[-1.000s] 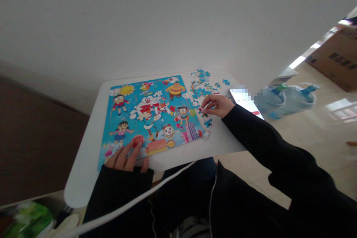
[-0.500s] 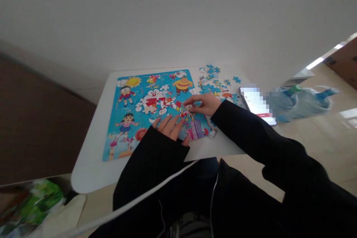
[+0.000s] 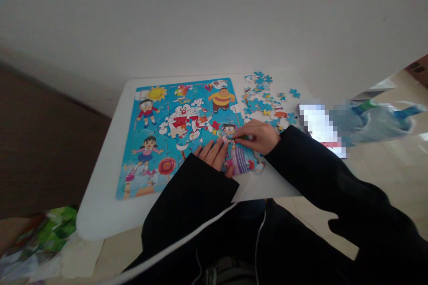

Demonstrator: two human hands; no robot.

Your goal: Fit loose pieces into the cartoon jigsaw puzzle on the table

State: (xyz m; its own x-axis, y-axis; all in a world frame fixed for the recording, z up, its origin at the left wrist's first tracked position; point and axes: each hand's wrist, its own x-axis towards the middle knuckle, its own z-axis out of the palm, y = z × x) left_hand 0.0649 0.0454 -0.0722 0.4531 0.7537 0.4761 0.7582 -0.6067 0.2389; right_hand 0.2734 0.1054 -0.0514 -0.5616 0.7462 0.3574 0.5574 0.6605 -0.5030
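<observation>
Right hand: the right hand [image 3: 260, 137] has moved from the loose pieces onto the board's lower right over the last second; thumb and forefinger are pinched nearly closed, apparently on a small dark green piece [image 3: 246, 137].
Left hand: the left hand [image 3: 213, 155] has slid over from the red swirl [image 3: 166, 165] and lies palm down, fingers extended and slightly parted, gripping nothing visible, fingertips just beside the right hand's.
Puzzle: the blue cartoon puzzle board [image 3: 173, 144] lies flat on the white table [image 3: 103, 187], partly covered by both hands.
Loose pieces: a scatter of loose pieces [image 3: 257, 106] lies right of the board.
Meaning: both hands now share one spot, so the work seems centred there; whether the piece is seated, I cannot tell.
Phone: a lit phone [image 3: 323, 129] lies beyond the pieces.
</observation>
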